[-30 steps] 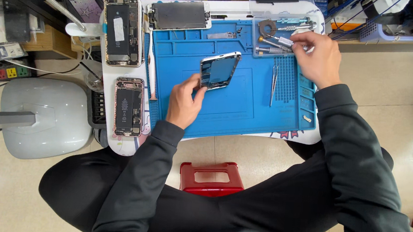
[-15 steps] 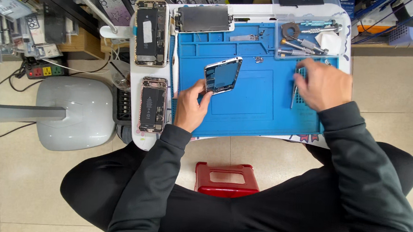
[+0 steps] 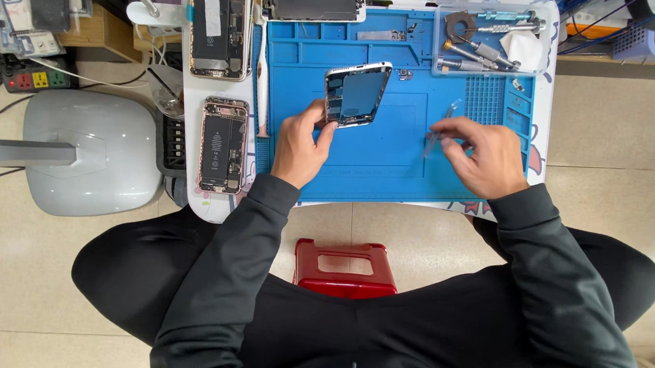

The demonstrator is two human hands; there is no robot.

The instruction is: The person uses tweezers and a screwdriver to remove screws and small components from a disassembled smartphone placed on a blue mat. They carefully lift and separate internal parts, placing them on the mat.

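- Phone frame [image 3: 356, 94]: an opened phone body, propped tilted on the blue work mat [image 3: 376, 157], pinched at its lower corner by the left hand [image 3: 301, 144] with thumb and fingers closed on the edge. That grip seems meant to steady it and turn its inside upward.
- Right hand [image 3: 479, 153]: closed on thin tweezers [image 3: 436, 130], tips pointing up and away, well right of the phone frame.
- Beyond the right hand, a clear tray [image 3: 494, 41] keeps screwdrivers together within reach.
- Left of the left hand, two opened phones [image 3: 222, 146] lie flat off the mat, seemingly set aside.
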